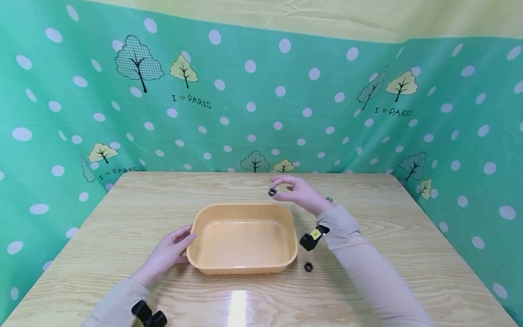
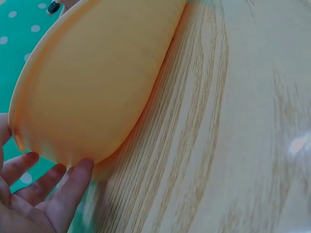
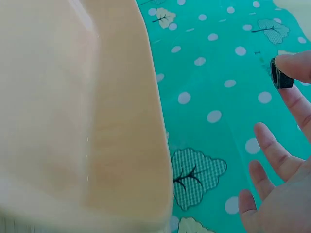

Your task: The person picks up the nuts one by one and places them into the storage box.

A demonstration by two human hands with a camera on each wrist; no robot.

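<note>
My right hand (image 1: 298, 193) is beyond the far right corner of a pale orange plastic basin (image 1: 241, 270). Thumb and index finger pinch a small black hex nut (image 3: 282, 75), while the other fingers spread loosely in the right wrist view. At the basin's left end, my left hand (image 1: 167, 250) touches the outer wall with relaxed fingertips (image 2: 86, 166) close to the rim. A second black nut (image 1: 308, 266) lies on the table right of the basin's near corner. The basin's inside shows only its bare floor.
A small metallic piece (image 1: 329, 199) lies on the wood-grain table (image 1: 212, 299) behind my right wrist, partly hidden by it. A green dotted cloth (image 1: 265, 113) hangs along the back and both sides. Black cameras (image 1: 312, 238) are strapped to both wrists.
</note>
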